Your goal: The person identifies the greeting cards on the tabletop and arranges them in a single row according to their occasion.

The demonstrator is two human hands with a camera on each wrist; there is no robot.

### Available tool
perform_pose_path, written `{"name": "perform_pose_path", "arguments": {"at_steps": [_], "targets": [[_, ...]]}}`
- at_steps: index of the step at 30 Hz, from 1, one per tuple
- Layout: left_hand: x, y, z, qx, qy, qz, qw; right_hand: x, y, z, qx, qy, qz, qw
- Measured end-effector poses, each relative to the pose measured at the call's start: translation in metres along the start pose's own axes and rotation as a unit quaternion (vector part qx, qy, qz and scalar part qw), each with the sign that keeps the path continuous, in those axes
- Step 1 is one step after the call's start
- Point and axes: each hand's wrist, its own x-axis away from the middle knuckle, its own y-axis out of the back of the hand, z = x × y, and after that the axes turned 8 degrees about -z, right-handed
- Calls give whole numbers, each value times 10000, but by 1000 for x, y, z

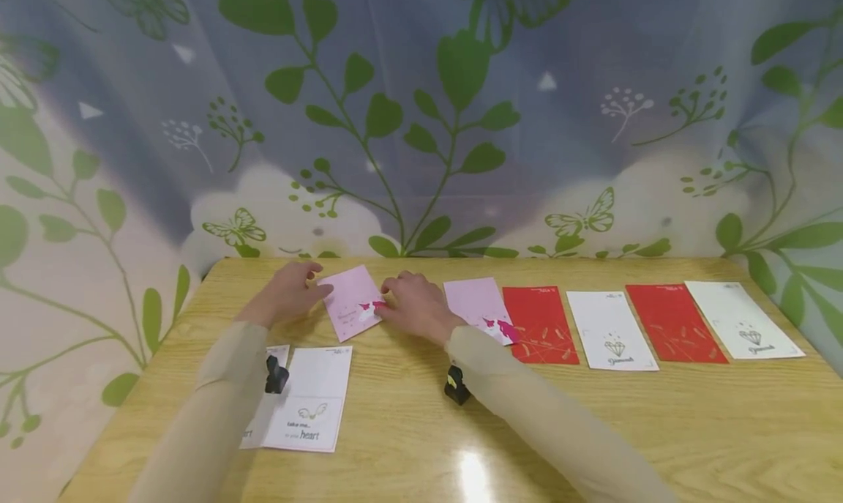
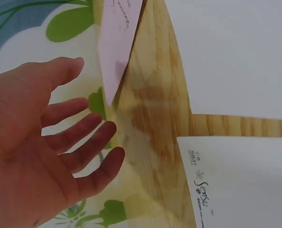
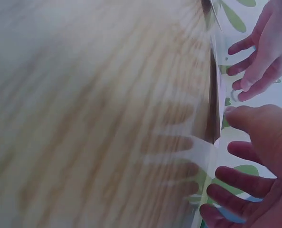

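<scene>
The left wrist view's top edge cuts off the pink card (image 2: 118,45).

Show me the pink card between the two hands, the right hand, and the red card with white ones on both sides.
Pink card (image 1: 349,302): head view, middle of its upper face.
Right hand (image 1: 416,307): head view, back of the hand.
Red card (image 1: 676,322): head view, middle of its upper face.

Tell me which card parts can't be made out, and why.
Head: lettering on the leftmost pink card, too small.
Left wrist: rest of that card, cut off at the top.
Head: lower left of the other pink card, behind the right arm.
Head: left side of the leftmost white card, behind the left sleeve.
</scene>
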Motion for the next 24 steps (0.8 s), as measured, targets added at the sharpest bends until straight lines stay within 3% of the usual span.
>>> {"name": "perform_pose_path", "arguments": {"at_steps": [4, 8, 10, 16, 21, 24], "targets": [[-5, -3, 1, -310, -91, 234, 9992, -2, 0, 2, 243, -104, 319, 9991], [-9, -4, 2, -328, -25, 216, 9992, -2, -3, 2, 453, -1, 427, 9981], [-11, -5, 3, -109, 99, 75, 9999, -1, -4, 2, 509, 29, 407, 9979], [-16, -7, -6, 766, 65, -601, 9952, 1, -4, 1, 535, -26, 328, 9980], [-14, -4, -17, 1616, 131, -688, 9844, 3, -3, 0, 396, -37, 315, 9987], [-10, -1, -22, 1795, 129, -795, 9804, 4, 0, -2, 80, -39, 255, 9996]]}}
